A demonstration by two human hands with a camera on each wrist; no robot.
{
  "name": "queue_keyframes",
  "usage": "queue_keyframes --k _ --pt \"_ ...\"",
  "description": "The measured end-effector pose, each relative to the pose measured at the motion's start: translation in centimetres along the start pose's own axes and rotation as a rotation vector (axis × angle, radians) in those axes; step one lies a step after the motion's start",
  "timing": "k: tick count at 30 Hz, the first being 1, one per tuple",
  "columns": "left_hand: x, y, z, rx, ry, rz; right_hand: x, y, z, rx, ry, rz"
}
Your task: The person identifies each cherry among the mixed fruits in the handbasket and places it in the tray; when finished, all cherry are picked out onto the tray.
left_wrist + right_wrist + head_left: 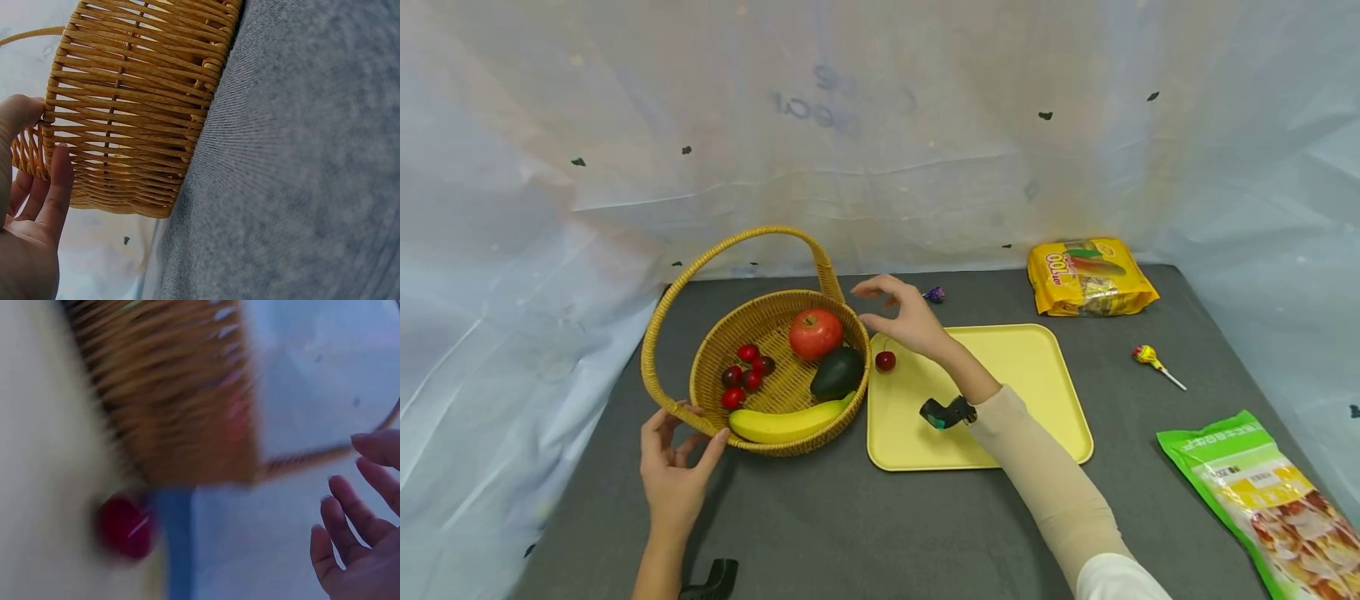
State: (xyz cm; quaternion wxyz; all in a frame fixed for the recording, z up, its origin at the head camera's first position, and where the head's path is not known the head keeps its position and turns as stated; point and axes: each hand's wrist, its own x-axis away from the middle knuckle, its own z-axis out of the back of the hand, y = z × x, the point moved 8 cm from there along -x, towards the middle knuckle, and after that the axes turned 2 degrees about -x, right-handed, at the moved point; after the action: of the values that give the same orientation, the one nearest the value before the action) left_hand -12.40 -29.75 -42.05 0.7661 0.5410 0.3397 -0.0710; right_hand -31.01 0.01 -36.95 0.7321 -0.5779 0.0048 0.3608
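A wicker basket (pixel 775 450) with a tall hoop handle stands at the left of the table. Inside it lie a pomegranate (pixel 816 334), an avocado (pixel 837 373), a banana (pixel 793 423) and several cherries (pixel 752 380). My left hand (pixel 673 467) grips the near left rim where the handle joins; the left wrist view shows its thumb and fingers (pixel 60 181) on either side of the wicker. Beside the handle's right end, my right hand (pixel 904 321) hovers with fingers loosely bent, holding nothing. Below it, a single cherry (pixel 885 361) rests on the yellow tray (pixel 977 400).
Behind the right hand is a purple-wrapped lollipop (pixel 936 295). A yellow snack bag (pixel 1090 277) lies at the back right, a yellow lollipop (pixel 1157 363) in front of it, and a green-topped food bag (pixel 1262 500) at the near right. Plastic sheeting (pixel 880 167) hangs around the table.
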Motion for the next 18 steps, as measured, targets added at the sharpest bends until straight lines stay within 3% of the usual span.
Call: queue_keyframes --k 4,9,13,18 --pt "-0.2 0.7 -0.1 0.006 0.001 -0.019 -3.2 -3.4 -3.7 -0.037 -0.16 0.052" --pt "0.0 0.1 0.2 -0.009 -0.001 -0.015 -6.1 -5.0 -10.9 0.005 -0.519 -0.007" --pt "0.0 0.1 0.2 -0.016 -0.003 -0.005 -6.6 -4.9 -16.2 -0.001 -0.777 -0.07" --pt "-0.3 1.8 -0.2 0.008 -0.012 -0.033 -6.2 -3.9 -20.1 -0.057 -0.9 -0.132"
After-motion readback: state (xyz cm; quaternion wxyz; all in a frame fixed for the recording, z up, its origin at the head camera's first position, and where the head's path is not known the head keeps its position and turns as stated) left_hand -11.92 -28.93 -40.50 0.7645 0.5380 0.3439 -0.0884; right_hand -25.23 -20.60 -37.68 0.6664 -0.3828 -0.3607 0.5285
